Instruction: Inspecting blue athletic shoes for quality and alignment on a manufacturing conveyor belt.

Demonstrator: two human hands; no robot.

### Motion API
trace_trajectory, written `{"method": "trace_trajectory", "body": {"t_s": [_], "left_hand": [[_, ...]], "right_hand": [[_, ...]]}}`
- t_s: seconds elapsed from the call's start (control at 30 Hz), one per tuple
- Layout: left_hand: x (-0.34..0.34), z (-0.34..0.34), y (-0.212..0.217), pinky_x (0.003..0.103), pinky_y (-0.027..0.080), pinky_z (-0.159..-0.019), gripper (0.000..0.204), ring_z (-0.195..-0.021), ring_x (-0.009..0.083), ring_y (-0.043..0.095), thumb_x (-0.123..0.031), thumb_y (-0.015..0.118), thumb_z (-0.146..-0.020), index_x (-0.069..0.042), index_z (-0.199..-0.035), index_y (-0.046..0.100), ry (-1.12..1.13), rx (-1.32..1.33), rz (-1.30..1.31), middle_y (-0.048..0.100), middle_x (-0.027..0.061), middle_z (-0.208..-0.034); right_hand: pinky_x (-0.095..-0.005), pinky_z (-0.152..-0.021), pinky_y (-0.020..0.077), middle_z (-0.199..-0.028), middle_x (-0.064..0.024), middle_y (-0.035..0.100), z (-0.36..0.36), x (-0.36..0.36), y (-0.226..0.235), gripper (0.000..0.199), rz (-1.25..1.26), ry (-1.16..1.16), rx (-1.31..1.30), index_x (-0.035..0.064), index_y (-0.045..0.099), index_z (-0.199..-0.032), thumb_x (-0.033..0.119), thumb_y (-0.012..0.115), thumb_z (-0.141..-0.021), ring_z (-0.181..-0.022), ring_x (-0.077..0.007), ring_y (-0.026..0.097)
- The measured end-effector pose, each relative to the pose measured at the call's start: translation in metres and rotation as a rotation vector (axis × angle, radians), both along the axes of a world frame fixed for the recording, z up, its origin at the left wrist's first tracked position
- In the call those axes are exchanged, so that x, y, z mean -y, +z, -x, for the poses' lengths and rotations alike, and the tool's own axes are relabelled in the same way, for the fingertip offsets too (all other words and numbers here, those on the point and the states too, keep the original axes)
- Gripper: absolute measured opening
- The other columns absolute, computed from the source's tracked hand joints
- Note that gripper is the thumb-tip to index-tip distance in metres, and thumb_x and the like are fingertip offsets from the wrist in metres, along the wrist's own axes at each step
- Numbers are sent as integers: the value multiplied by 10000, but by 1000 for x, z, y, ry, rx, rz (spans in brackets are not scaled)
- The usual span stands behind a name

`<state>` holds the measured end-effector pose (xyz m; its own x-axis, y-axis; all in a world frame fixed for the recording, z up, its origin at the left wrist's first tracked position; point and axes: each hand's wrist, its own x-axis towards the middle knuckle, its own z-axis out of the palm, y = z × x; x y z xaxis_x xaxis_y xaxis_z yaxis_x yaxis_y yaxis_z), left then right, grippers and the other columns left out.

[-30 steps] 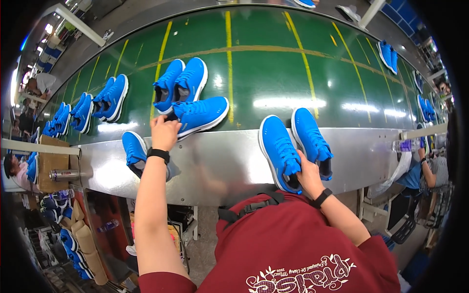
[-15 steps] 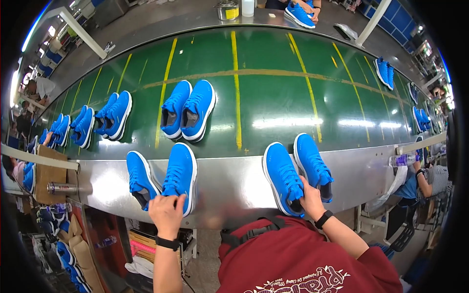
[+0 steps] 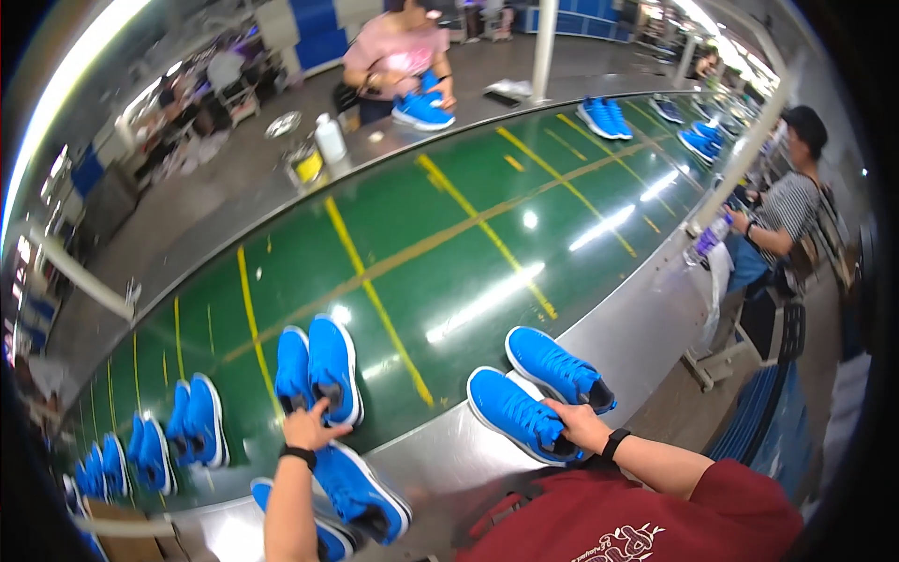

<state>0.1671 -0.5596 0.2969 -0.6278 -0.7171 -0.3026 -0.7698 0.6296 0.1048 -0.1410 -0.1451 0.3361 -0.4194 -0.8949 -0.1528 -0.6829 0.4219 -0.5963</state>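
Note:
My right hand (image 3: 582, 429) grips the heel collar of a blue lace-up sneaker (image 3: 510, 409) on the metal ledge. Its mate (image 3: 554, 363) lies close beside it on the far side, toe toward the belt. My left hand (image 3: 314, 431) reaches to the heels of another blue pair on the green belt, a left sneaker (image 3: 293, 361) and a right sneaker (image 3: 331, 361). The thumb and forefinger are apart, at the right one's heel opening; the other fingers are partly hidden. Below this hand a blue sneaker (image 3: 356, 492) rests on the ledge, its mate partly behind my forearm.
The green belt (image 3: 412, 300) carries more blue pairs at left and far right. Across it, a person in pink (image 3: 403, 56) handles a blue sneaker, near a white bottle (image 3: 330, 139) and a metal can (image 3: 307, 167). At right sits a person in stripes (image 3: 787, 211) beside a white post.
My left hand has left the sneakers on the ledge and moved forward to the pair on the belt. My right hand keeps its hold. The view has turned to the right.

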Motion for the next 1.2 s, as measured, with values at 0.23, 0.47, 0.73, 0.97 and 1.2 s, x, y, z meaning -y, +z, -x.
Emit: {"method": "trace_trajectory", "body": {"t_s": [0.23, 0.47, 0.73, 0.97, 1.2], "left_hand": [[30, -2, 17, 391, 517, -761, 594, -840, 298, 677, -533, 785, -640, -42, -965, 711, 263, -524, -85, 702, 169, -922], [56, -149, 52, 345, 440, -581, 564, -661, 137, 491, -450, 663, -862, 114, -846, 658, 830, -915, 176, 634, 40, -771], [-77, -256, 112, 387, 470, -842, 719, -889, 318, 643, -651, 639, -767, 25, -1006, 689, 872, -285, 355, 699, 180, -942], [-154, -264, 83, 406, 403, -971, 712, -1093, 339, 544, -625, 635, -788, -42, -1197, 610, 858, -351, 360, 532, 193, -1242], [-173, -186, 60, 391, 462, -851, 410, -940, 293, 600, -259, 664, -854, 54, -1115, 618, 474, -550, 889, 648, 192, -1033]], "right_hand": [[-440, -797, 510, -972, -203, 655, -1, -7, 5, 478, 61, -25, -30, 123, 479, -1277, 80, 600, -817, -918, -366, 637], [-436, -774, 521, -962, -197, 658, -4, 0, 0, 469, 60, -5, -50, 143, 483, -1277, 117, 606, -826, -885, -362, 650], [-467, -742, 501, -926, -222, 644, 7, -4, -9, 490, 46, -8, -39, 109, 461, -1286, 105, 595, -815, -863, -391, 631], [-480, -746, 498, -885, -225, 645, 8, -9, -23, 429, 115, 45, -23, 105, 486, -1252, 109, 566, -831, -845, -405, 633], [-502, -728, 489, -876, -222, 645, 16, -17, -12, 439, 31, 31, -4, 88, 441, -1255, 145, 585, -844, -840, -421, 625]]}}
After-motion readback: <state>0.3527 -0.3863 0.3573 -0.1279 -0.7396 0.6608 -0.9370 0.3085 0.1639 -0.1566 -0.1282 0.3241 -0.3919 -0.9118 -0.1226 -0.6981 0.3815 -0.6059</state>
